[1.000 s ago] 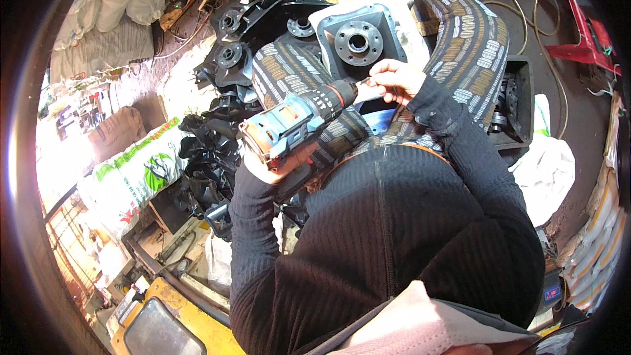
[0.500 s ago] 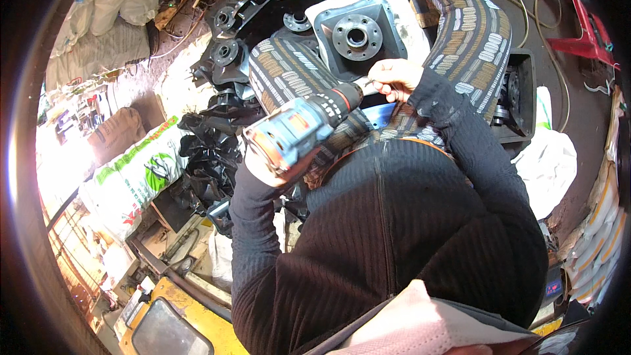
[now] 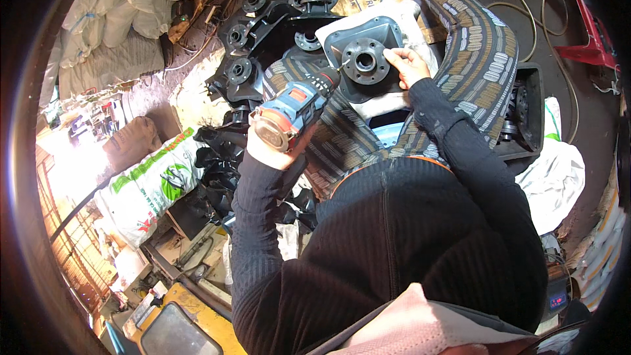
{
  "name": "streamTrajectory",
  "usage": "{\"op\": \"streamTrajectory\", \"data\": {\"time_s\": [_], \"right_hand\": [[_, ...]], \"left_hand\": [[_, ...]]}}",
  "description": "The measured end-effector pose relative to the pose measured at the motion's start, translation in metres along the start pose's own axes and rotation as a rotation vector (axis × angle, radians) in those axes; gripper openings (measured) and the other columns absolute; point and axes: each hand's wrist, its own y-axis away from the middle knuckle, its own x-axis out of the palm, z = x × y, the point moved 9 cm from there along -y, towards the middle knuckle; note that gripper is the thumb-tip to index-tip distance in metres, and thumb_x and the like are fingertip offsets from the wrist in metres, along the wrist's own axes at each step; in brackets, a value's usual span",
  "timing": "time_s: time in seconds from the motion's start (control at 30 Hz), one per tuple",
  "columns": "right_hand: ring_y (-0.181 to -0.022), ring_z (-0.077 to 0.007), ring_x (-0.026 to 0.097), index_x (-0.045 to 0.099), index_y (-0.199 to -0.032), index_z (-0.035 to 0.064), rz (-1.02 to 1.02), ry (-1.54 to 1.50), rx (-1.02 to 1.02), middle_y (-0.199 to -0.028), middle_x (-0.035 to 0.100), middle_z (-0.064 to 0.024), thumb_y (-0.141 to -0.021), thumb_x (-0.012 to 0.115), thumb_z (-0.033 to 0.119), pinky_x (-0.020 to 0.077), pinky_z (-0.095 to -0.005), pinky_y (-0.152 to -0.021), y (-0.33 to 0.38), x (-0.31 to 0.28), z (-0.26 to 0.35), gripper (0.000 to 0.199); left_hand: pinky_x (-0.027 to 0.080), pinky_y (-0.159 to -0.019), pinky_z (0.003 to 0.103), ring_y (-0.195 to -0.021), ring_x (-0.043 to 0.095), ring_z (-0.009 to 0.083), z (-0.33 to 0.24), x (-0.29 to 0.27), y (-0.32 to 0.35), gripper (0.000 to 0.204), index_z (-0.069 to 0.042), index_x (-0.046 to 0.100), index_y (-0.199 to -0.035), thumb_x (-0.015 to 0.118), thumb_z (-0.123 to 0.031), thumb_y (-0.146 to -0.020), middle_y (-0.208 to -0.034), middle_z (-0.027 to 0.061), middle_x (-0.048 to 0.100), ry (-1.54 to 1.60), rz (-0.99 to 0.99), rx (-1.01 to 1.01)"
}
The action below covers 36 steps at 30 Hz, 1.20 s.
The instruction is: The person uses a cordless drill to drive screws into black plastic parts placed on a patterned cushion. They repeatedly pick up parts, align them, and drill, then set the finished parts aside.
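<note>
In my left hand (image 3: pixel 268 152) is a blue and orange cordless drill (image 3: pixel 294 106), my fingers closed around it. Its thin bit points up and to the right, the tip at the left part of a round dark metal flange (image 3: pixel 365 70) with a ring of holes. Whether the tip sits in a hole I cannot tell. The flange lies in the middle of a black square housing (image 3: pixel 396 34), which rests on a white wrapped bundle (image 3: pixel 411 12) between my knees. My right hand (image 3: pixel 410 68) has its fingertips gripping the flange's right edge.
Several similar black parts with flanges (image 3: pixel 241 71) are piled to the left. A black open box (image 3: pixel 528 105) with metal parts stands at my right knee. A white and green sack (image 3: pixel 148 187) lies at left; a red frame (image 3: pixel 585 23) is far right.
My right hand has moved from the drill's front end up to the flange. The drill has swung more upright, its bit now against the flange.
</note>
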Motion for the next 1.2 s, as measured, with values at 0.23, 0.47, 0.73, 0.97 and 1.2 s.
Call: {"op": "streamTrajectory", "data": {"time_s": [0.23,0.47,0.73,0.97,1.2], "right_hand": [[-0.044,-0.0050,0.040,0.059,-0.087,0.0060,0.037,0.098,0.084,-0.065,0.052,0.0035,-0.073,0.075,0.037,0.0329,-0.0208,-0.038,-0.007,0.005,-0.014,0.038],[-0.058,-0.0062,0.053,0.057,-0.086,0.0041,0.178,-0.141,-0.054,-0.076,0.055,0.0009,-0.084,0.065,0.019,0.0504,-0.0188,-0.049,0.007,0.027,0.011,0.017],[-0.047,-0.0080,0.052,0.056,-0.080,-0.0001,0.194,-0.230,-0.081,-0.063,0.055,-0.0003,-0.080,0.070,0.024,0.0441,-0.0191,-0.043,0.011,0.033,0.018,0.028],[-0.046,-0.0100,0.054,0.056,-0.082,-0.0007,0.182,-0.203,-0.046,-0.066,0.058,-0.0034,-0.080,0.070,0.026,0.0441,-0.0212,-0.042,0.010,0.032,0.016,0.030],[-0.053,-0.0071,0.053,0.055,-0.082,0.0004,0.096,-0.066,-0.045,-0.069,0.056,-0.0018,-0.080,0.070,0.025,0.0478,-0.0204,-0.043,-0.006,0.022,0.002,0.028]], "left_hand": [[0.047,-0.083,0.033,-0.093,0.060,0.0241,0.000,0.017,-0.035,0.037,-0.005,0.060,-0.104,0.071,-0.006,-0.069,-0.099,0.0093,0.062,0.006,0.132,0.025],[0.048,-0.083,0.034,-0.094,0.060,0.0244,-0.007,0.008,-0.055,0.044,-0.006,0.057,-0.108,0.075,-0.016,-0.068,-0.102,0.0097,0.063,-0.019,0.141,0.098],[0.049,-0.074,0.032,-0.088,0.059,0.0155,-0.005,0.003,-0.072,0.048,-0.005,0.056,-0.110,0.063,0.009,-0.064,-0.100,0.0069,0.061,0.253,0.203,-0.204],[0.049,-0.064,0.031,-0.073,0.060,0.0155,-0.018,0.004,-0.082,0.037,-0.002,0.060,-0.095,0.067,0.002,-0.059,-0.082,0.0051,0.063,0.363,0.132,-0.179],[0.048,-0.063,0.031,-0.070,0.060,0.0166,-0.025,0.014,-0.091,0.031,-0.004,0.062,-0.094,0.066,-0.001,-0.063,-0.079,0.0054,0.063,0.222,0.174,0.004]]}}
